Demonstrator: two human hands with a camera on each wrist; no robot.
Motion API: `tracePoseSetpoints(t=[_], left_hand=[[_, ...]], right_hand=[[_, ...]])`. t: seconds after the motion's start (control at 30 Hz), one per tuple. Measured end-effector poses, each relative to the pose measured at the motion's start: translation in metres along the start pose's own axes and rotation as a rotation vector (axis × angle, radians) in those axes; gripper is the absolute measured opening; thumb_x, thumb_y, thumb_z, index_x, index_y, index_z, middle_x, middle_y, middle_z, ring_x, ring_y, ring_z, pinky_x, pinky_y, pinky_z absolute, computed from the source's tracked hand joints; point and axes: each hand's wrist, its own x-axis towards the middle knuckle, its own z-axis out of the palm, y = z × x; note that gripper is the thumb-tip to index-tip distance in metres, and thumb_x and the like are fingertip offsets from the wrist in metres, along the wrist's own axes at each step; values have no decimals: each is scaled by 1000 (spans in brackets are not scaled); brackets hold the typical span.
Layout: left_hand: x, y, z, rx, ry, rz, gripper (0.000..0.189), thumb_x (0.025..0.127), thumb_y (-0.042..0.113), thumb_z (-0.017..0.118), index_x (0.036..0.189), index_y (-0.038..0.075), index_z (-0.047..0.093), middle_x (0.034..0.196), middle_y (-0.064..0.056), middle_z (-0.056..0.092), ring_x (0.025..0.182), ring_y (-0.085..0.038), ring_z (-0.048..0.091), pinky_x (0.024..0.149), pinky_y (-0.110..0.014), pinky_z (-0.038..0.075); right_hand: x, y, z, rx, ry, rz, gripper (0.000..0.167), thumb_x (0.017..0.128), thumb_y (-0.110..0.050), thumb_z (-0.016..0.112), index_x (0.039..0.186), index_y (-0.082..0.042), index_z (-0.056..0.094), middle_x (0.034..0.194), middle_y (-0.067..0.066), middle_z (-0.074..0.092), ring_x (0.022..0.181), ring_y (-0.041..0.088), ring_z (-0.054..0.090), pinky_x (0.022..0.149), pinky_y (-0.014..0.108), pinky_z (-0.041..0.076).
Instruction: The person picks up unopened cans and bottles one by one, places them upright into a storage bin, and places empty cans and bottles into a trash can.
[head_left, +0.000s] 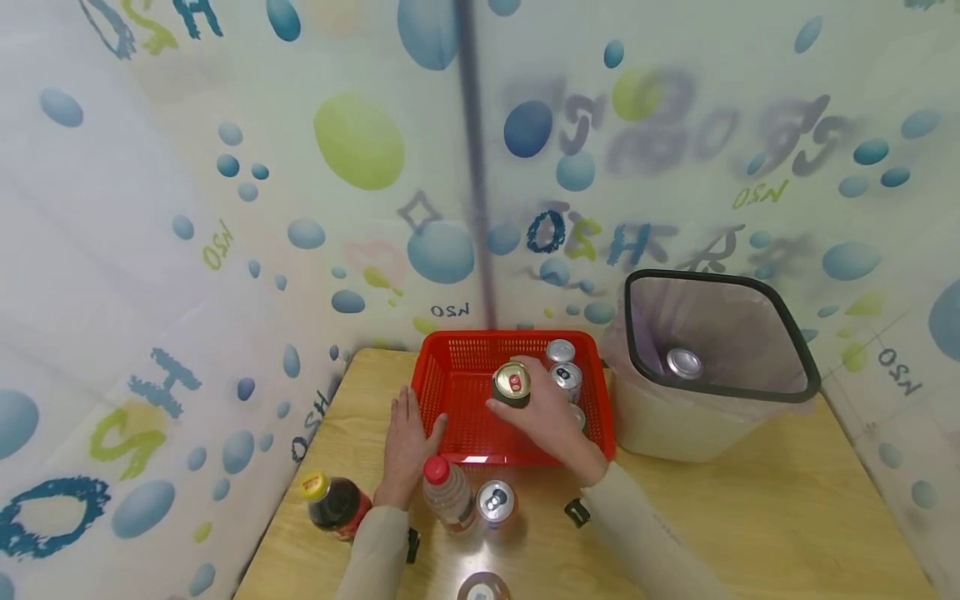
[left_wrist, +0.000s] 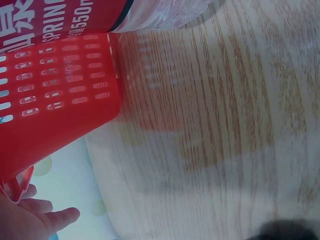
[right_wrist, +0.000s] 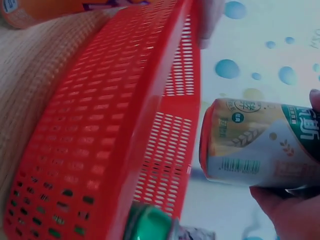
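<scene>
Just below the middle of the head frame, the right hand [head_left: 543, 412] grips a gold-topped can [head_left: 512, 385] over the red basket [head_left: 463, 425], where other cans [head_left: 566, 381] stand along the right side. The left hand [head_left: 405, 450], its fingers extended and thumb spread wide, lies at the basket's left edge, just left of lower centre. At bottom centre a red-capped bottle [head_left: 450, 497] stands beside a silver-topped can [head_left: 496, 502], with a yellow-capped bottle [head_left: 337, 506] at lower left and a lined bin [head_left: 667, 429] at right.
</scene>
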Motion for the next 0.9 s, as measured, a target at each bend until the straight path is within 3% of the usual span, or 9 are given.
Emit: tracePoseSetpoints(t=[0.4, 0.6, 0.9], left_hand=[[-1, -1, 2, 14, 33, 11, 89, 103, 44, 58, 163, -5, 14, 170, -26, 13, 154, -49, 15, 119, -64, 26], [-3, -2, 3, -3, 25, 3, 89, 103, 46, 57, 163, -4, 14, 170, -25, 13, 155, -48, 13, 119, -64, 25], [-3, -2, 1, -12, 27, 15, 87, 104, 45, 56, 163, -4, 15, 170, -24, 13, 155, -47, 13, 119, -64, 26]], right_hand=[[51, 14, 40, -83, -27, 49, 79, 85, -39, 85, 144, -3, 47, 130, 13, 63, 115, 27, 63, 103, 45, 53], [68, 24, 54, -53, 23, 189, 72, 86, -36, 85, 139, -4, 48, 125, 14, 64, 111, 29, 64, 100, 46, 55], [82, 43, 64, -68, 79, 356, 70, 86, -21, 83, 138, 4, 42, 125, 25, 59, 115, 39, 62, 103, 51, 51]])
